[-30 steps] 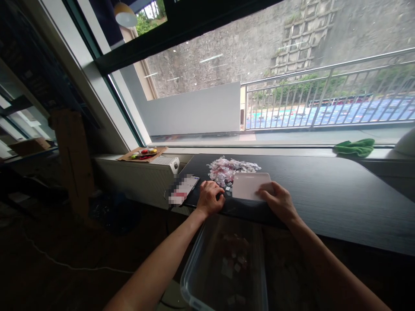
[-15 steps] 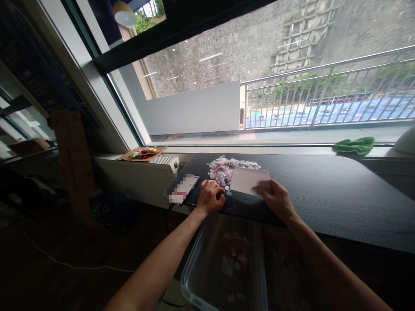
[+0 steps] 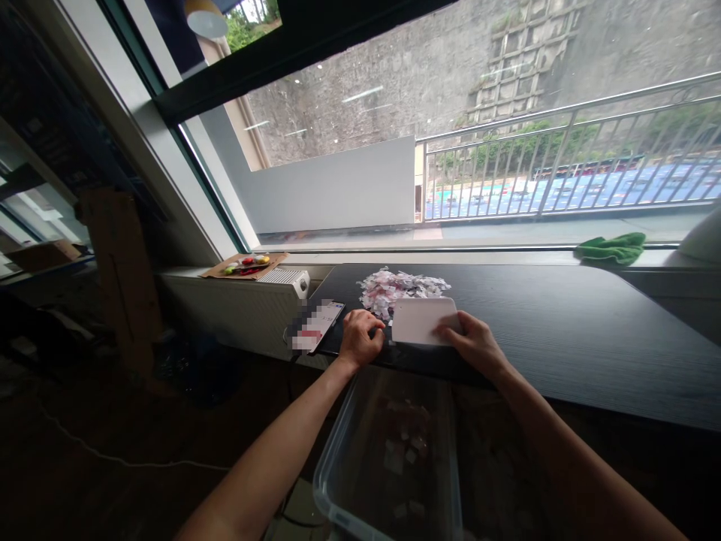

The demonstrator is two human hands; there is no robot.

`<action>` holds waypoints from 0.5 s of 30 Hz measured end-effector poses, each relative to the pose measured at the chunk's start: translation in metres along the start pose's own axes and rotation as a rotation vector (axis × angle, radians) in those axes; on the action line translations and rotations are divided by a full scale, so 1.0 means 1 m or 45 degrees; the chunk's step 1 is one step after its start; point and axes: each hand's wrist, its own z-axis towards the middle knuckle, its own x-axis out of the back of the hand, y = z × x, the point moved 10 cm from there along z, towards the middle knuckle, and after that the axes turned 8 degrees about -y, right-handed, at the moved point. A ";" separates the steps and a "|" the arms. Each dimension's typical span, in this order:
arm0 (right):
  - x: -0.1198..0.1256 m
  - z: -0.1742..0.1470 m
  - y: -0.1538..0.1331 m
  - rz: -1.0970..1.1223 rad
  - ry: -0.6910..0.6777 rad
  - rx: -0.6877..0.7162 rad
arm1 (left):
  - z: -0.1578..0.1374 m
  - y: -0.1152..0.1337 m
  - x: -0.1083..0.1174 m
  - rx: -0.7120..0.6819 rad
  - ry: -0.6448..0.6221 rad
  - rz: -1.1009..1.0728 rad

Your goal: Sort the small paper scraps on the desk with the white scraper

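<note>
My right hand [image 3: 478,343] grips a flat white scraper [image 3: 420,318] by its right end, thumb on the near face. The scraper is a thin rectangle with rounded corners, tilted up at the table's near edge. Behind it lies a heap of small paper scraps [image 3: 388,288], white and pinkish, partly hidden by the scraper. To its left, my left hand [image 3: 361,338] rests at the table edge with fingers curled in; whether anything is inside them is hidden. Below both hands stands a clear plastic bin [image 3: 332,469] with several pale scraps inside.
The dark table [image 3: 541,330] reaches to the window sill. A phone [image 3: 321,324] lies at its left corner. Left of that, a radiator [image 3: 236,308] carries a cardboard sheet [image 3: 217,270] with colourful small items. A green cloth [image 3: 611,249] lies on the sill at right.
The scraper has moved slightly left and toward me, and its face now sits more level across. My left hand stays beside the heap, its fingers still curled. The view shifted a little.
</note>
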 end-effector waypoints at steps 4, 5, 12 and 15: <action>0.000 0.000 0.003 0.040 -0.007 -0.010 | 0.006 -0.009 0.003 0.065 -0.065 -0.024; 0.001 0.001 0.002 0.026 -0.005 -0.012 | 0.008 -0.007 0.001 0.041 -0.132 0.002; -0.011 0.004 -0.004 0.017 -0.131 -0.058 | 0.002 0.000 -0.002 -0.081 -0.246 0.174; -0.013 0.003 -0.006 0.039 -0.154 -0.065 | -0.004 -0.005 0.001 -0.019 -0.104 0.176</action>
